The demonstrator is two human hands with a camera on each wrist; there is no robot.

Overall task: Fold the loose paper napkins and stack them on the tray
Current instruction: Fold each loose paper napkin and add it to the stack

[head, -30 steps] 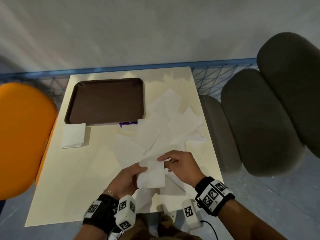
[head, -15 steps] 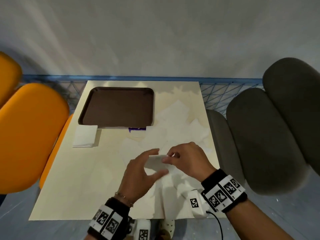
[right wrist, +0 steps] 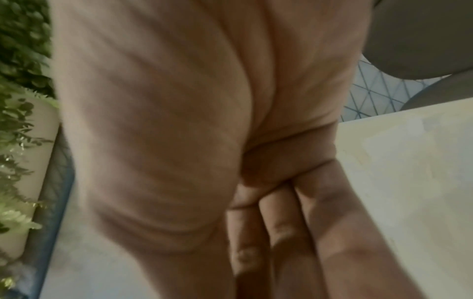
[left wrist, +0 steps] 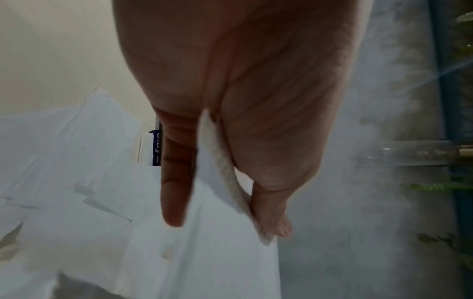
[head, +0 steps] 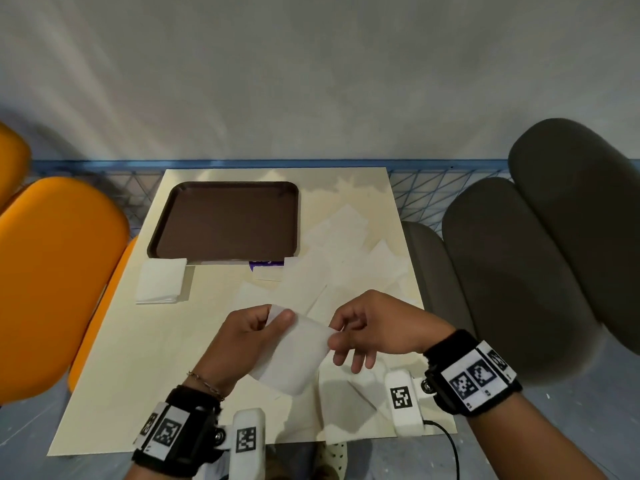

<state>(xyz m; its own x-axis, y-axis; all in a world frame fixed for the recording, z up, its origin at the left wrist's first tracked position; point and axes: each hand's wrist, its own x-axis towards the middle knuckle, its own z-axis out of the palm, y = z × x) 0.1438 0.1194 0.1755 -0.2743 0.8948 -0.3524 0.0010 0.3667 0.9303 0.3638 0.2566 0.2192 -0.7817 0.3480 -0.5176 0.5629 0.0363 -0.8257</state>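
Observation:
Both hands hold one white paper napkin (head: 298, 355) above the near middle of the table. My left hand (head: 273, 318) pinches its upper left corner between thumb and fingers; in the left wrist view the napkin's edge (left wrist: 225, 172) runs between the thumb and a finger. My right hand (head: 337, 336) pinches the right edge, other fingers loosely curled below. The napkin hangs down in a rough square. Loose white napkins (head: 346, 258) lie scattered over the right half of the table. The brown tray (head: 166, 233) sits at the far left with nothing in it.
A folded white napkin stack (head: 161, 285) lies just in front of the tray's left corner. A purple-printed packet (head: 266, 264) pokes out at the tray's front edge. Orange chairs (head: 59, 278) stand left, grey chairs (head: 519, 278) right, a blue mesh rail (head: 415, 188) behind.
The hands have lifted the napkin and drawn apart, so it now hangs spread between them. The head view has tilted up a little.

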